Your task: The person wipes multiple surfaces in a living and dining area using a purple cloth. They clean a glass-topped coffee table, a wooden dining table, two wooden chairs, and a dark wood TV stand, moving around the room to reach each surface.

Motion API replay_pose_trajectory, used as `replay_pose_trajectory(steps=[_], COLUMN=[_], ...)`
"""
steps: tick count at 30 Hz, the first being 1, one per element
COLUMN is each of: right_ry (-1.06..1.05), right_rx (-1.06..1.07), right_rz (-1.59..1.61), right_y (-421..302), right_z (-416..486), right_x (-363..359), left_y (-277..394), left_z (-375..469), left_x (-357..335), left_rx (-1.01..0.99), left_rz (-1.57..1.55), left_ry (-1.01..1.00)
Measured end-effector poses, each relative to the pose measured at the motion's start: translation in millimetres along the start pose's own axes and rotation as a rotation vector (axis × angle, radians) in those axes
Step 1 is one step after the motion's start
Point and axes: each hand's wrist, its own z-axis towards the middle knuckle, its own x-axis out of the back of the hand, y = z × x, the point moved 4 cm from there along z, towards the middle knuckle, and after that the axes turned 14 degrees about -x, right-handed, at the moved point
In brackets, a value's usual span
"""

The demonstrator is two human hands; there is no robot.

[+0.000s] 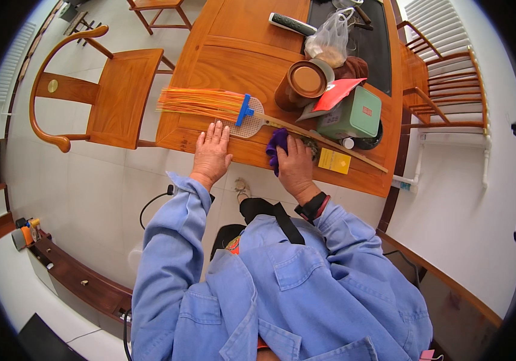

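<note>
My left hand [212, 151] lies palm down near the front edge of the wooden table [235, 63], fingers extended and thumb apart, holding nothing. Just beyond its fingertips are a pale perforated fly swatter [251, 127] and a bundle of orange and yellow bristles [199, 104] with a blue plastic clamp [243, 110]. My right hand [295, 164] grips a bunched purple cloth [277, 146] against the tabletop. A thin wooden stick [353, 155] runs past that hand towards the right edge. Beside the hand lies a yellow card [334, 161] bearing writing.
Beyond my right hand stand a brown canister [301, 85], a green tin [357, 113], a red packet [337, 94] and a knotted plastic bag [330, 40]. A remote control [292, 24] lies farther back, by a black tray [377, 54]. Wooden chairs flank the table, one left [125, 94], one right [447, 90].
</note>
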Motion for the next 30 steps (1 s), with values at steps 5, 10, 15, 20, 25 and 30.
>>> replay_pose_trajectory(steps=[5, 10, 15, 20, 25, 30], right_ry=[-0.010, -0.024, -0.043, -0.003, 0.008, 0.070], right_rx=[0.004, -0.004, -0.051, 0.118, 0.211, 0.213], right_rz=[0.097, 0.210, 0.153, 0.171, 0.174, 0.175], right_y=[-32, -19, -26, -83, -136, -195], right_z=[10, -3, -20, 3, 30, 64], right_x=[-16, -4, 12, 0, -19, -51], left_y=[-1, 2, -11, -71, -115, -128], left_z=[2, 6, -4, -36, -49, -51], left_x=[2, 2, 11, 29, 30, 38], left_rx=[-0.071, -0.070, -0.144, 0.044, 0.052, -0.009], left_rz=[-0.047, -0.026, -0.128, -0.042, -0.163, -0.290], left_ry=[0.049, 0.012, 0.118, 0.213, 0.151, 0.169])
